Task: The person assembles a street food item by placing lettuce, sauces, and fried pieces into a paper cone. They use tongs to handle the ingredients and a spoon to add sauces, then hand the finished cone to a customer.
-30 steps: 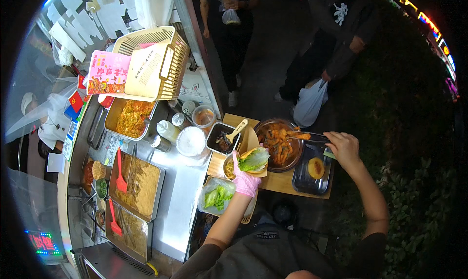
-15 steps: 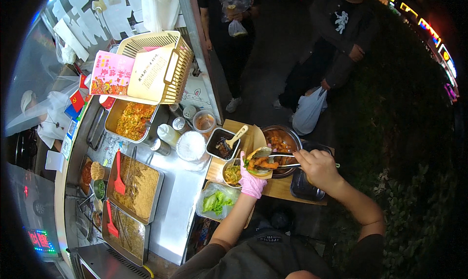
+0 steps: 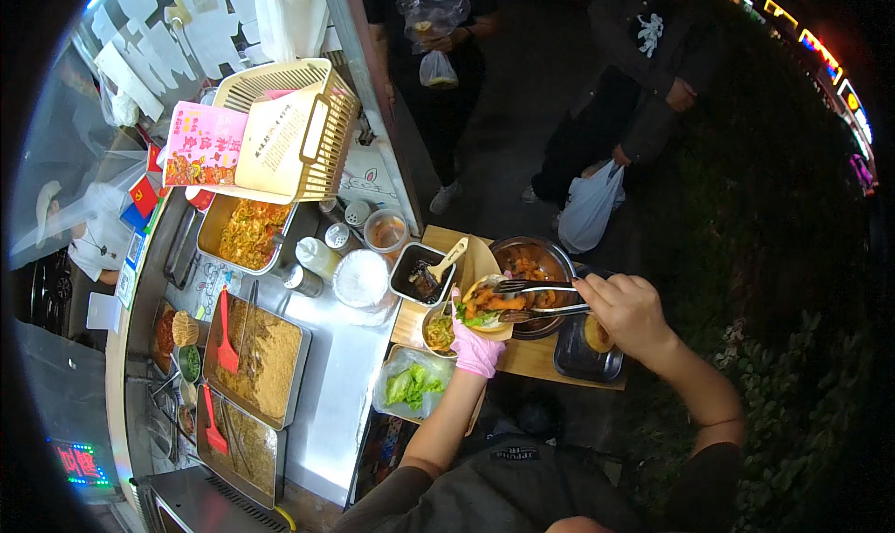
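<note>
Evidently an assembly at arm's reach, seen from beside the worker. Left hand (image 3: 477, 348), in a pink glove: holds the open bun (image 3: 483, 319) from its near side, thumb along the left edge, the other fingers mostly hidden by it. Grip is closed on the bun, the cut side turned up, presumably so the lettuce and orange fried pieces inside stay put.

Right hand (image 3: 629, 314), bare: fingers wrapped round the handle end of the metal tongs (image 3: 555, 288). Tong tips stand apart at the bun's filling, a fried piece between them (whether it is actually pinched, I cannot tell). The long tool probably keeps the ungloved hand off the food.

Bun is held up just left of the metal bowl (image 3: 561, 258) of fried pieces and partly over its near-left rim, perhaps so that drips fall on the wooden surface (image 3: 534, 358) or in the bowl. Black tray (image 3: 587, 365) sits to the right, a round bun (image 3: 597, 335) in it, partly covered by the right hand. Lettuce (image 3: 410, 385), the small bowl of chopped filling (image 3: 440, 332) and the dark sauce container with its brush (image 3: 452, 257) cluster on the left, likely for short reaches.
</note>
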Demonstrator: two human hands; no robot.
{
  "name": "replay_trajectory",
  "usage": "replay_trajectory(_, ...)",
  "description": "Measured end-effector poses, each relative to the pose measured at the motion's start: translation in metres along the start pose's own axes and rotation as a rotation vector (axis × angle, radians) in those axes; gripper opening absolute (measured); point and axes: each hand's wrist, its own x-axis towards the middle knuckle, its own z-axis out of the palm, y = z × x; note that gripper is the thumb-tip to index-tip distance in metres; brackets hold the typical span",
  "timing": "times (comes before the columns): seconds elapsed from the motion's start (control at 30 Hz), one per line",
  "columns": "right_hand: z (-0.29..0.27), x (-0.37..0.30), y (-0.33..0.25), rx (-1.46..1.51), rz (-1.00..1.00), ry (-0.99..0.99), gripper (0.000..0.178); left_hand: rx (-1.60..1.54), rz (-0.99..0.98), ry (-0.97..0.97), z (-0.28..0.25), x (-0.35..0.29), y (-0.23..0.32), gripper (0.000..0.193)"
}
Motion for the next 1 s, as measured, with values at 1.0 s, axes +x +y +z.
replay_trajectory(1.0, 0.190, -0.033, 0.018, -0.035, 0.500, -0.597, 0.034, -0.384, 0.214, 0.121, 0.029, -0.059, 0.037, 0.070)
